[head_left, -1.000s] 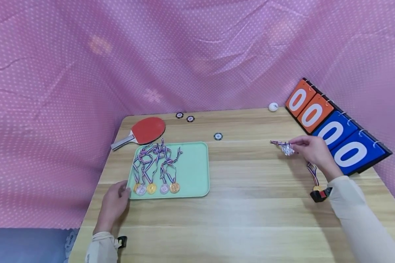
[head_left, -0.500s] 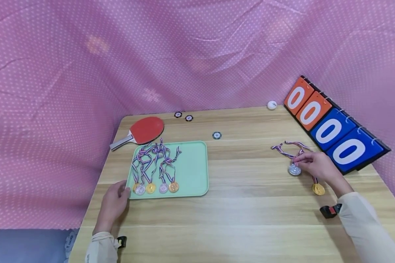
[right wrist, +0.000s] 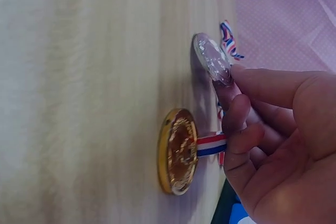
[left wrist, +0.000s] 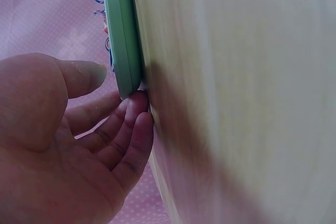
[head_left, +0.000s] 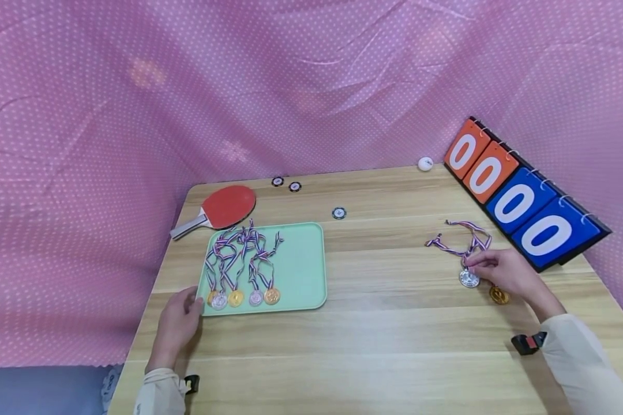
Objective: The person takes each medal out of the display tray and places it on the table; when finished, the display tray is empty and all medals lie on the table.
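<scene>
In the head view, my right hand (head_left: 507,275) pinches a silver medal (head_left: 469,278) near its top, thumb against fingers. The medal's striped ribbon (head_left: 462,223) trails away across the wood. In the right wrist view, the silver medal (right wrist: 212,59) tilts above the tabletop, and a gold medal (right wrist: 178,151) with a red, white and blue ribbon sits below the fingers. My left hand (head_left: 176,325) holds the near-left corner of a green tray (head_left: 303,253), thumb by the rim and fingertips at its underside (left wrist: 125,40). Several gold and silver medals (head_left: 236,298) with tangled ribbons lie in the tray's left part.
A red table tennis bat (head_left: 229,206) lies behind the tray. Poker chips (head_left: 339,213) are scattered toward the back. A white ball (head_left: 425,163) stands at the rear edge, near a flip scoreboard (head_left: 519,196) along the right side. Pink cloth (head_left: 311,86) hangs around the table.
My right hand has moved toward me with the silver medal, now lower near the tabletop, its ribbon spread out behind. The left hand stays at the tray corner.
</scene>
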Demonstrator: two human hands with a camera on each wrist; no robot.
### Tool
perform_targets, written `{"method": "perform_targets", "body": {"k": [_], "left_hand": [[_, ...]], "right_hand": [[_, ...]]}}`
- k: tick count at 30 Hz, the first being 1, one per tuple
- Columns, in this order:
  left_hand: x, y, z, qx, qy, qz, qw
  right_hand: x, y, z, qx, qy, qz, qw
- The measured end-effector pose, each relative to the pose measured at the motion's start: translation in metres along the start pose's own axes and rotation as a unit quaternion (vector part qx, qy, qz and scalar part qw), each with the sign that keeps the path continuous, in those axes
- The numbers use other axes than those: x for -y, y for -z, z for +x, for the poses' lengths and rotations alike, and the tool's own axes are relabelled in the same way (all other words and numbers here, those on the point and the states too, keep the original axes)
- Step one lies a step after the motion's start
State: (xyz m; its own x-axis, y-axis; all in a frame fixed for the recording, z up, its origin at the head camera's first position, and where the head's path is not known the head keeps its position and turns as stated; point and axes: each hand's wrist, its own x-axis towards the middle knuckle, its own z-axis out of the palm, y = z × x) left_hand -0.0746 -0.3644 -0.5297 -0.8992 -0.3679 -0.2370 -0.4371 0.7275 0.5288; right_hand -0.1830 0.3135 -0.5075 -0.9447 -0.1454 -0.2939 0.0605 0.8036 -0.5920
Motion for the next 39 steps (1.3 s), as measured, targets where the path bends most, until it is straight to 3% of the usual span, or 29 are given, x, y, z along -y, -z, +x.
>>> {"method": "perform_targets", "body": {"k": [11, 22, 39], "left_hand": [[0.002, 0.000, 0.000, -0.006, -0.016, -0.001, 0.9999], [-0.003, 0.001, -0.001, -0.004, -0.005, 0.002, 1.0000], [-0.001, 0.001, 0.000, -0.007, -0.009, -0.002, 0.9999]], "right_hand": [[0.001, -0.011, -0.004, -0.028, 0.046, -0.013, 0.998], [-0.003, -0.020, -0.009, -0.104, 0.104, -0.032, 0.989], [0.000, -0.028, -0.011, -0.135, 0.108, -0.040, 0.984]]}}
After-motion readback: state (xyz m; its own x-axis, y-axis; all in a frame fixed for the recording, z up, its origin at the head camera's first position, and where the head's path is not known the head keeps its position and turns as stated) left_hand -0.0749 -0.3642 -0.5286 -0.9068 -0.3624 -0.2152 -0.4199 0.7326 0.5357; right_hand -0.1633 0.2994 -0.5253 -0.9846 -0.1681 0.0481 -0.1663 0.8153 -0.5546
